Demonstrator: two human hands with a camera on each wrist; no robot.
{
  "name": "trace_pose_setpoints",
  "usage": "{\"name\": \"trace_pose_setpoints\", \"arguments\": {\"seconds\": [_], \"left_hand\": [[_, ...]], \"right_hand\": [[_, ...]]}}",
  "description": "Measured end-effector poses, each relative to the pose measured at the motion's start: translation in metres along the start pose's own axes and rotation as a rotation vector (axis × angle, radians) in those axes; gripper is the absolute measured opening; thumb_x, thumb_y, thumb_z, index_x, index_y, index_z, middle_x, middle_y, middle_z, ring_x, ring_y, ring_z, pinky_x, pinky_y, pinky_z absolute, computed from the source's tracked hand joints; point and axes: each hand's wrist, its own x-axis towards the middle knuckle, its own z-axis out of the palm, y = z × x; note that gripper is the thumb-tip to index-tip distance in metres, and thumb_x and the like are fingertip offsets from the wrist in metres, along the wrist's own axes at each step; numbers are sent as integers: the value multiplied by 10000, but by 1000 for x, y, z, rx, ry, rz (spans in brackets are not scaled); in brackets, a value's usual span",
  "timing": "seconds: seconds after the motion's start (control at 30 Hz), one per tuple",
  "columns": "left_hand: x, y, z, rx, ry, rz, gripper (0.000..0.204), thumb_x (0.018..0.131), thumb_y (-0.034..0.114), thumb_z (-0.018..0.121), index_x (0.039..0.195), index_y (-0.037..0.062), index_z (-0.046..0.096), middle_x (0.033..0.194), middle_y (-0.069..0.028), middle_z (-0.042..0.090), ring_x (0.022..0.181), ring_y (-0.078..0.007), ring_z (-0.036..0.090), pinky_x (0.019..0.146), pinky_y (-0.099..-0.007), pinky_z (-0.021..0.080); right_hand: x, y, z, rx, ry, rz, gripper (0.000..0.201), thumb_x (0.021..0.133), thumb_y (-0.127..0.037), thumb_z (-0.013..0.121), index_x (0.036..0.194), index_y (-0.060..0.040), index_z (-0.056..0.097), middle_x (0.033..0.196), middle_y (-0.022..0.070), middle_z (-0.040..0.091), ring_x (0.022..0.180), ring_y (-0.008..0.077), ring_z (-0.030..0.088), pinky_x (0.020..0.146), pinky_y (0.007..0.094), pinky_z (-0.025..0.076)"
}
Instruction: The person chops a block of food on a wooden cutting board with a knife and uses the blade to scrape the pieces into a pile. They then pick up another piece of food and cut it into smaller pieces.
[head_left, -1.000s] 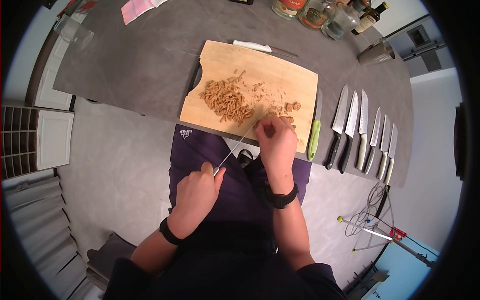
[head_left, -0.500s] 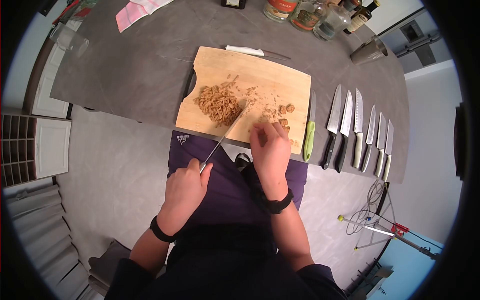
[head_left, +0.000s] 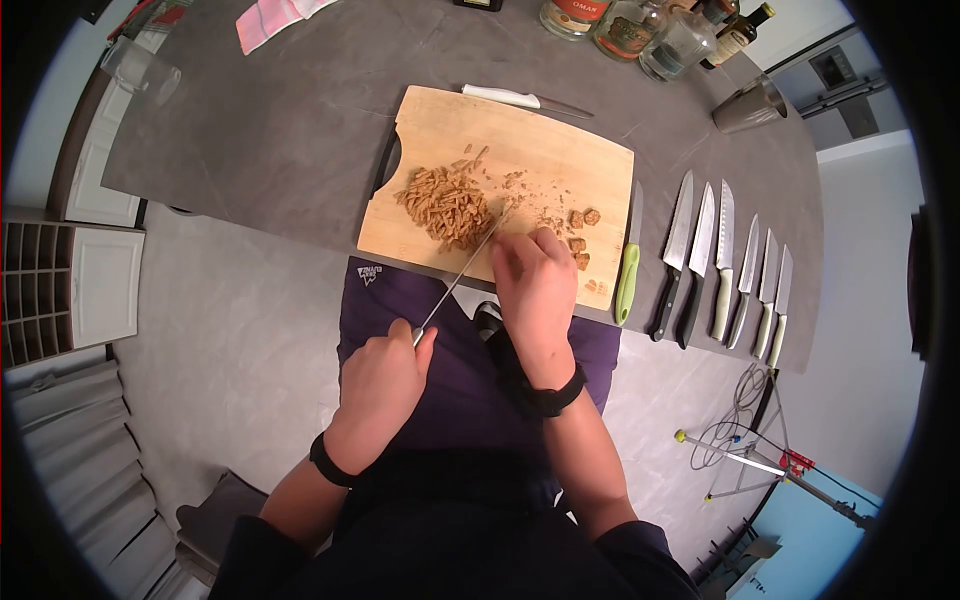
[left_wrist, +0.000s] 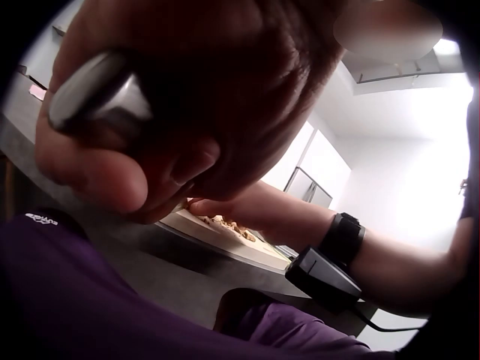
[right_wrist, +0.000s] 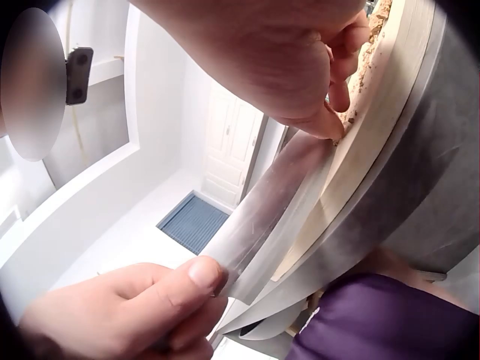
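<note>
The left hand (head_left: pixel 380 392) grips the handle of a knife (head_left: pixel 460 273), whose blade slants up over the near edge of a wooden board (head_left: pixel 520 125). Close up, the left wrist view shows this hand (left_wrist: pixel 202 82) wrapped round the metal handle (left_wrist: pixel 101 97). Bent fingers of the right hand (head_left: pixel 536 290) rest at the board just right of the blade; in the right wrist view that hand's (right_wrist: pixel 277 67) fingertips meet the board beside the blade (right_wrist: pixel 277 202). Whether they hold a piece is hidden. Brown strips (head_left: pixel 445 205) lie heaped left of the blade, small chunks (head_left: pixel 576 218) to its right.
A green-handled knife (head_left: pixel 627 283) lies along the board's right edge, with several knives (head_left: pixel 722 260) further right. Behind the board lies a white-handled knife (head_left: pixel 503 96). Bottles (head_left: pixel 625 32) and a metal cup (head_left: pixel 750 106) stand at the back right, a pink cloth (head_left: pixel 268 24) back left.
Over the last second the right hand has shifted left across the board and stays close to the blade. The knife has moved slightly left, its blade reaching further onto the board. The left hand keeps its grip.
</note>
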Motion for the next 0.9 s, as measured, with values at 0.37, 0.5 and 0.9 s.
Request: {"name": "trace_pose_setpoints", "arguments": {"seconds": [0.37,0.5,0.9], "left_hand": [[27,8,12,-67,86,47,458,1129,384,648,854,19,614,644,-231,680,615,-457,721,539,-532,584],[22,2,17,-87,100,63,449,1129,381,649,854,29,601,625,-217,669,602,-450,714,525,-532,571],[17,-3,17,-113,154,62,399,1112,361,677,881,49,589,617,-197,665,584,-445,704,519,-537,557]], "right_hand": [[-1,1,-2,-18,86,20,114,903,-112,851,1002,-59,830,859,102,695,791,328,691,743,450,551],[-11,1,-21,3,114,54,144,904,-104,850,1035,-52,825,870,93,696,809,318,699,753,437,556],[-28,1,-21,-35,17,-9,130,891,-94,853,1013,-62,822,838,72,665,820,315,679,764,445,540]]}}
